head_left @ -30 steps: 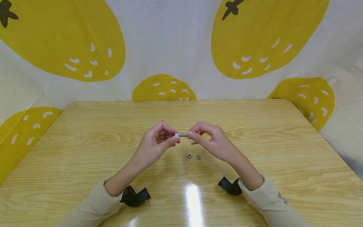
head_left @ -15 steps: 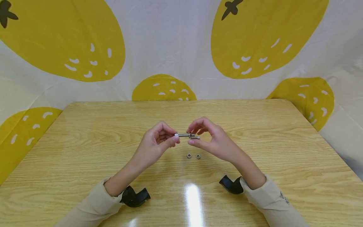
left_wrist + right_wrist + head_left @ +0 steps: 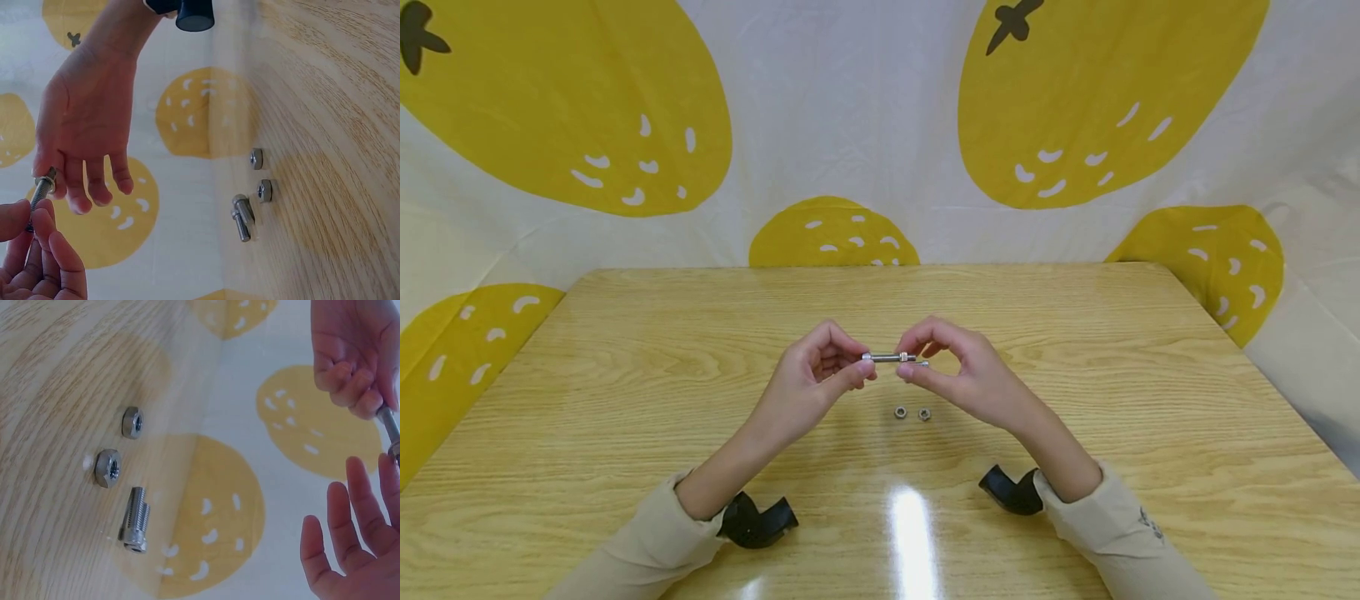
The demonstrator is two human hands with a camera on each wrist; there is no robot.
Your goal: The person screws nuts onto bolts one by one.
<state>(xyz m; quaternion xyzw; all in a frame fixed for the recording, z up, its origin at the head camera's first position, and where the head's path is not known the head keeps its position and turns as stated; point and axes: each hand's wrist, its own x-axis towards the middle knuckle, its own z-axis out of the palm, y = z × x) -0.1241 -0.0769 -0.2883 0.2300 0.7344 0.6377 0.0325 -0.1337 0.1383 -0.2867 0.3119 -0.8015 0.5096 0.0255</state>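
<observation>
My left hand (image 3: 807,373) pinches bolt (image 3: 886,357) by head, above worktop (image 3: 700,333); my right hand (image 3: 964,368) pinches nut (image 3: 903,357) near tip. Slack fingers could drop nut; crooked twist could jam threads.

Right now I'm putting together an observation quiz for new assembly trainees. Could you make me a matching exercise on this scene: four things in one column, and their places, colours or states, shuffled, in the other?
Things
1. table
2. backdrop cloth
3. left hand
4. right hand

Places, colours or states
A. pinching the head end of a bolt
B. beside the nut that sits around the bolt
C. light brown and wood-grained
D. white with large yellow shapes

Right pairs: 1-C, 2-D, 3-A, 4-B
</observation>
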